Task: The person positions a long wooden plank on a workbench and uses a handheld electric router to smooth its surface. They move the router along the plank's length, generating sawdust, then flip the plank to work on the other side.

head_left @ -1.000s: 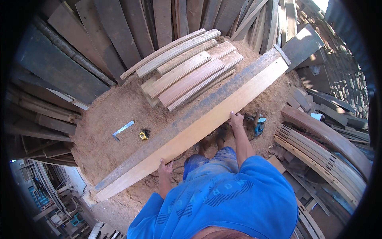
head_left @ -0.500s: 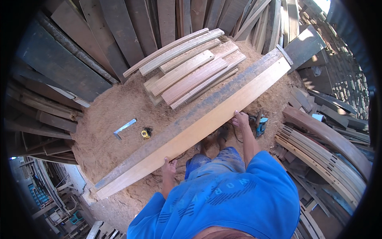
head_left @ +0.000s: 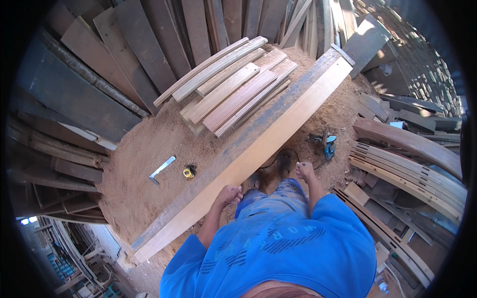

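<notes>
A long wooden plank (head_left: 248, 158) lies diagonally in front of me, with a pale smooth near face and a rough, dark-stained upper side. My left hand (head_left: 229, 195) is closed in a loose fist close to the plank's near edge, and I see nothing in it. My right hand (head_left: 305, 171), also closed with nothing visible in its fingers, hovers before my right leg, apart from the plank. Beyond it a blue power tool (head_left: 328, 147) with a dark cord sits on the sawdust.
A yellow tape measure (head_left: 189, 172) and a metal square (head_left: 162, 170) lie on the sawdust-covered ground (head_left: 130, 185) beyond the plank. Several milled boards (head_left: 233, 94) are piled farther off. Dark boards (head_left: 149, 44) lean along the back; slotted timbers (head_left: 407, 181) are stacked at right.
Both hands have come off the plank's near side and closed. My right hand has drawn back toward my body; my left has shifted right. The whole view has shifted slightly.
</notes>
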`<state>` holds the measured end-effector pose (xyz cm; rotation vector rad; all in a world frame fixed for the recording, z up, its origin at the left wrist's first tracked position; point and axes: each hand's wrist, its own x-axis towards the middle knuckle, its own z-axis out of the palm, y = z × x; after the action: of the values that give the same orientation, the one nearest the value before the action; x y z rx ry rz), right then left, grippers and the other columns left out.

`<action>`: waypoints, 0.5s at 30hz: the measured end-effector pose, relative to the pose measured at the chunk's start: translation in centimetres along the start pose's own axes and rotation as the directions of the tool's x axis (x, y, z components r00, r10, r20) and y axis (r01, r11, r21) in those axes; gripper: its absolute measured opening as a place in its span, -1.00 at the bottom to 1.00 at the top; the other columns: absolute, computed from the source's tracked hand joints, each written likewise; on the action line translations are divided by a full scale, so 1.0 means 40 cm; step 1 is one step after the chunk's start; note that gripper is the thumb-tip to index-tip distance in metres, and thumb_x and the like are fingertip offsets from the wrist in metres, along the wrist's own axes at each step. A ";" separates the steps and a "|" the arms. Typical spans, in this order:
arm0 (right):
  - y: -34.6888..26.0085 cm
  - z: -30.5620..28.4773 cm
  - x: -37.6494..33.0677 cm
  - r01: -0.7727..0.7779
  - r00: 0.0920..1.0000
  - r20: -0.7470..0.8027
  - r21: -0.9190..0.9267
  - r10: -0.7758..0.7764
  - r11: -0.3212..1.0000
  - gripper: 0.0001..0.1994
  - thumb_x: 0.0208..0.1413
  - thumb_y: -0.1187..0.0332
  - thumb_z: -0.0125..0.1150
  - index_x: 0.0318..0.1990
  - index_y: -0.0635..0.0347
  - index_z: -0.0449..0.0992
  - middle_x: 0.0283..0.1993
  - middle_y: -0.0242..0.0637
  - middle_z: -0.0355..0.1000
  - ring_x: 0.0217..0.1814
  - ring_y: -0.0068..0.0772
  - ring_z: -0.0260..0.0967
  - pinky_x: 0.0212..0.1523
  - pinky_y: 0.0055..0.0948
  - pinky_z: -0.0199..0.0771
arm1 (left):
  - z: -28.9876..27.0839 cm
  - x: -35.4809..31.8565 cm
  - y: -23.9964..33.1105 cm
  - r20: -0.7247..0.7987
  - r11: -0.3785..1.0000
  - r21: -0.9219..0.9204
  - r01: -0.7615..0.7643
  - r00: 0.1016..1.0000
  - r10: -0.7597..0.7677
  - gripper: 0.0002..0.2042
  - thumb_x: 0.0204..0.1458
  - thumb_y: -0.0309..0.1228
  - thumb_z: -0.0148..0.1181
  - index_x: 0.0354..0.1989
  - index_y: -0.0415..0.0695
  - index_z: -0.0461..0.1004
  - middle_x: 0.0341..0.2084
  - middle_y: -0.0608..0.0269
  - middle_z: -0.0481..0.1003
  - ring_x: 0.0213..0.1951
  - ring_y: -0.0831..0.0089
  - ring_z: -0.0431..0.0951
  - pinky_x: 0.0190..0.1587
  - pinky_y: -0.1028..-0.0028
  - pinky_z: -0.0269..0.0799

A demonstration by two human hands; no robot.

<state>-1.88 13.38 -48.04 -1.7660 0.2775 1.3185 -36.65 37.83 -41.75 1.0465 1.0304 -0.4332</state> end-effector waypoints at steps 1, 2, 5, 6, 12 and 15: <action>0.031 -0.013 -0.013 -0.013 0.998 -0.055 -0.025 0.012 1.000 -0.75 0.31 0.25 0.10 -0.42 0.09 0.36 -0.55 -0.45 0.26 -0.64 -0.61 0.18 -0.70 -0.56 0.12 | 0.002 0.045 0.055 -0.046 0.990 0.129 -0.050 0.997 0.056 -0.66 0.21 -0.16 0.15 -0.15 -0.25 0.49 -0.43 0.04 0.63 -0.47 0.27 0.65 -0.36 0.34 0.61; 0.054 -0.012 -0.021 -0.023 0.995 -0.098 -0.057 0.018 0.998 -0.76 0.31 0.25 0.10 -0.42 0.11 0.37 -0.55 -0.44 0.28 -0.64 -0.60 0.19 -0.70 -0.55 0.14 | 0.019 0.052 0.124 -0.226 0.927 0.344 -0.148 0.945 0.235 -0.63 0.18 -0.16 0.18 -0.08 -0.26 0.47 -0.34 -0.02 0.62 -0.34 0.18 0.65 -0.24 0.27 0.59; 0.119 -0.047 -0.054 -0.076 0.971 -0.233 -0.089 0.053 0.993 -0.79 0.30 0.26 0.10 -0.34 0.16 0.45 -0.52 -0.40 0.35 -0.62 -0.56 0.25 -0.68 -0.51 0.22 | 0.084 0.112 0.317 -0.281 0.699 0.658 -0.280 0.770 0.572 -0.45 0.06 -0.15 0.26 0.13 -0.26 0.36 -0.05 -0.16 0.53 0.02 -0.04 0.54 0.11 0.13 0.43; 0.133 -0.060 -0.059 -0.103 0.959 -0.272 -0.087 0.075 0.991 -0.80 0.30 0.26 0.11 -0.31 0.18 0.48 -0.50 -0.38 0.38 -0.61 -0.54 0.28 -0.67 -0.50 0.25 | 0.110 0.132 0.376 -0.218 0.617 0.736 -0.279 0.765 0.606 -0.42 0.05 -0.14 0.27 0.16 -0.25 0.33 0.00 -0.17 0.49 0.06 -0.05 0.51 0.14 0.11 0.40; 0.232 -0.142 -0.024 0.078 0.908 -0.419 0.093 -0.032 0.993 -0.70 0.18 0.23 0.20 -0.52 0.23 0.58 -0.62 -0.23 0.46 -0.65 -0.34 0.43 -0.62 -0.32 0.43 | 0.265 0.224 0.555 0.165 0.109 0.932 -0.346 0.673 0.721 -0.22 -0.02 -0.09 0.32 0.34 -0.21 0.17 0.28 -0.32 0.21 0.32 -0.20 0.19 0.35 0.00 0.11; 0.196 -0.163 -0.071 -0.071 0.935 -0.335 0.139 0.115 0.988 -0.79 0.24 0.21 0.20 -0.25 0.16 0.54 -0.47 -0.37 0.46 -0.56 -0.52 0.40 -0.62 -0.44 0.38 | 0.318 0.286 0.554 0.216 0.032 0.952 -0.304 0.741 0.636 -0.10 -0.04 -0.07 0.34 0.43 -0.19 0.05 0.38 -0.47 -0.03 0.41 -0.35 -0.05 0.44 -0.07 -0.12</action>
<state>-3.71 3.02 -49.36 -1.8879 0.6317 1.0266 -8.82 39.15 -39.02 2.6429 0.4125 -0.3279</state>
